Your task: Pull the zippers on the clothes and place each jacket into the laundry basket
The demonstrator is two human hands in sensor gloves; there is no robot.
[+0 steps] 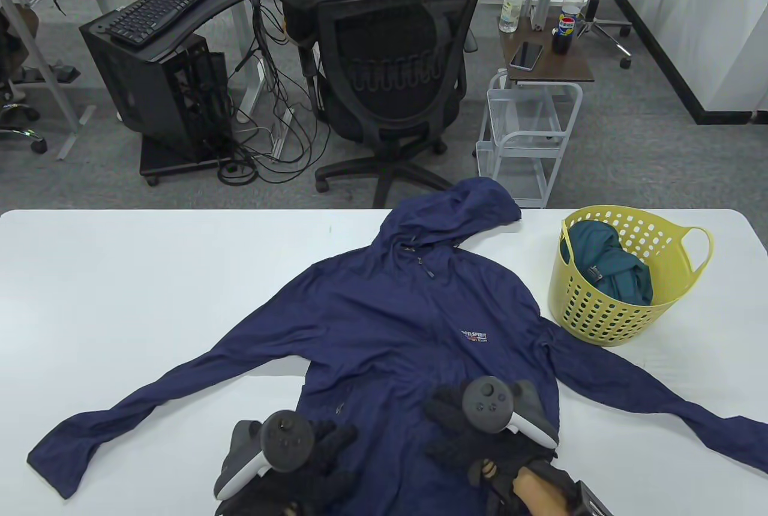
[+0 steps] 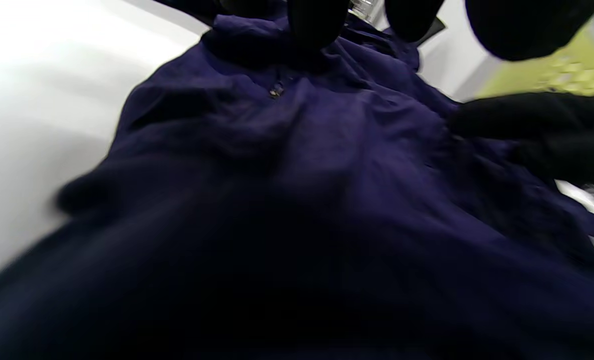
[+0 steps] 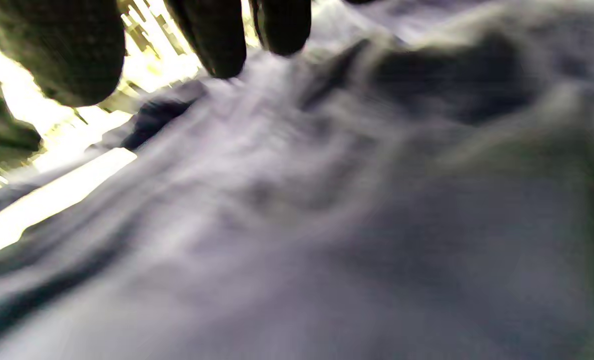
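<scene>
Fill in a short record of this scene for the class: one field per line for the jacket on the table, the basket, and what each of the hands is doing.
jacket on table: navy jacket spread flat, sleeves out, hood at the far edge
basket: yellow laundry basket to its right, holding a teal jacket
left hand: over the hem; grip unclear
right hand: over the hem; grip unclear

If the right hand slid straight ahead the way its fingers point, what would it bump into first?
Probably just more of the navy jacket it rests on. The right hand points up the jacket's front, toward the chest logo; the yellow basket sits off to the side.
</scene>
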